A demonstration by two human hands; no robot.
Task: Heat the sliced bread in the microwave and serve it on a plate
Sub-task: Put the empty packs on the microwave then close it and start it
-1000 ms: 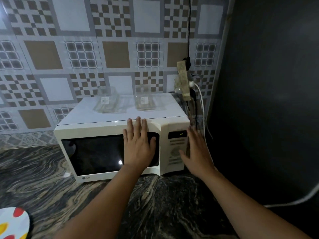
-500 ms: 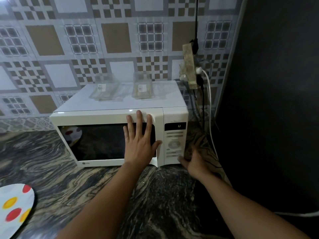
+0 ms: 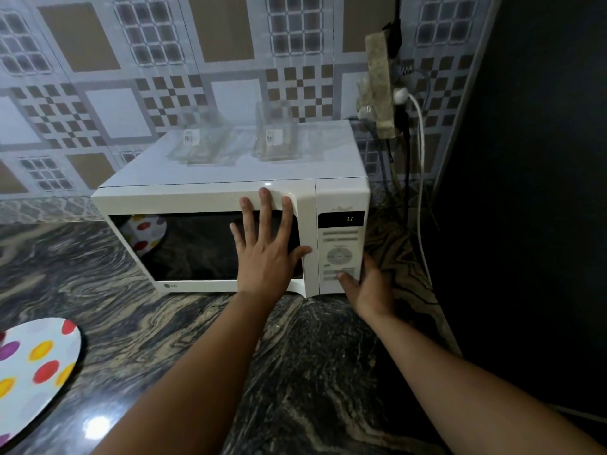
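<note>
A white microwave (image 3: 197,198) stands on the dark marbled counter against the tiled wall, door closed. My left hand (image 3: 266,247) lies flat on the right part of the door with straight, spread fingers. My right hand (image 3: 368,284) is at the lower right corner of the control panel (image 3: 340,254); its thumb presses a button near the bottom while the fingers reach round the side. The display shows a single digit. A white plate with coloured dots (image 3: 33,372) lies at the counter's left edge. No bread is visible; the door glass only reflects the plate.
Two clear plastic packages (image 3: 276,139) sit on top of the microwave. A power strip with plugs and cables (image 3: 382,87) hangs on the wall behind the right side. A dark wall (image 3: 525,192) closes off the right.
My right hand has shifted from beside the panel's lower edge onto the panel, with the thumb on a bottom button. The camera has tilted down and moved closer. My left hand stays on the door.
</note>
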